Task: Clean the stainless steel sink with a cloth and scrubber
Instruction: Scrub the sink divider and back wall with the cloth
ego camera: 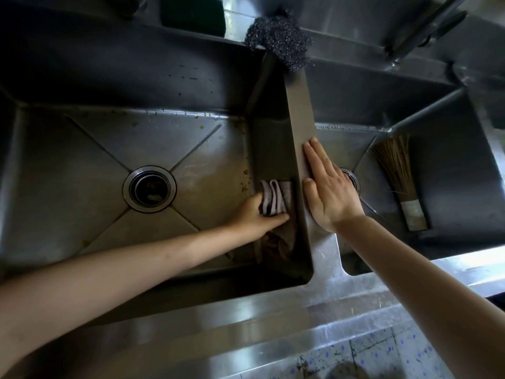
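— Two basins make up the sink (pixel 297 105), split by a narrow divider; where is the cloth?
— The cloth (pixel 276 198) is folded, pinkish with dark stripes, and sits low against the left basin's wall, the one that rises to the divider. The left hand (pixel 257 214) presses it there, thumb and fingers curled round its lower edge.
— And the other hand?
— The right hand (pixel 328 187) lies flat on top of the divider, fingers straight and close together, holding nothing. Its fingertips point toward the back of the sink.
— What about the scrubber?
— A dark steel-wool scrubber (pixel 278 39) rests at the far end of the divider, on the back rim, well apart from both hands.
— Anything else near the divider?
— Left of it, the drain (pixel 149 188) sits in the middle of the left basin's floor, which shows brownish stains and specks. Right of it, a straw brush (pixel 401 181) with a pale handle leans in the right basin, and that basin's drain is mostly hidden under the right hand. A dark green sponge (pixel 191 15) lies on the back rim, left of the scrubber.
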`<state>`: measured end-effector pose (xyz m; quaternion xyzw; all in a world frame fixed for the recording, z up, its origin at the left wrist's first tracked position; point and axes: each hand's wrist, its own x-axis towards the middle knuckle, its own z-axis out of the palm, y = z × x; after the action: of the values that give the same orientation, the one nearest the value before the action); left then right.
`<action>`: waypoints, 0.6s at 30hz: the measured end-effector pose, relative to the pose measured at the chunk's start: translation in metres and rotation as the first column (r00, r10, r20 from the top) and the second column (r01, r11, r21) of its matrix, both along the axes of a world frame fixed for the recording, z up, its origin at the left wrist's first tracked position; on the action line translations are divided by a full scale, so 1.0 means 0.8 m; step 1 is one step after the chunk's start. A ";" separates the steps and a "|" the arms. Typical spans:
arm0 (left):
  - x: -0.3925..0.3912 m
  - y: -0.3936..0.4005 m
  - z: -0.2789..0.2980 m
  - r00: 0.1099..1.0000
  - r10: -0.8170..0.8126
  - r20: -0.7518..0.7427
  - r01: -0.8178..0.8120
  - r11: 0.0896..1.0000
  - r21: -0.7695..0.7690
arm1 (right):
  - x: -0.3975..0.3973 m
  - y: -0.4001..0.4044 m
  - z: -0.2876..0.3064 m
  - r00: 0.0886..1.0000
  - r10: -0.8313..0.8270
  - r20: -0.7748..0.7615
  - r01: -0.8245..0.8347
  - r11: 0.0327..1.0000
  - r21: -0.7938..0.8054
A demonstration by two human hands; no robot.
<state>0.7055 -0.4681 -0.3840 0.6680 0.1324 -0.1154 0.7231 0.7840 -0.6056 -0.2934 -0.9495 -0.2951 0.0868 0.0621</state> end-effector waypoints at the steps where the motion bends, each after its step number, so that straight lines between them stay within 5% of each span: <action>1: 0.001 0.000 0.000 1.000 -0.003 0.000 0.003 1.000 -0.001 | 0.000 0.000 0.000 1.000 0.003 -0.002 -0.003 1.000 -0.001; 18: 0.024 0.015 0.000 0.998 0.014 0.066 -0.018 0.998 0.054 | 0.008 0.005 0.019 1.000 0.002 0.030 0.001 0.994 -0.114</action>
<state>0.7250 -0.4562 -0.3842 0.6899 0.1169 -0.0839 0.7094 0.7907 -0.6015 -0.2784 -0.9526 -0.2908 0.0890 0.0035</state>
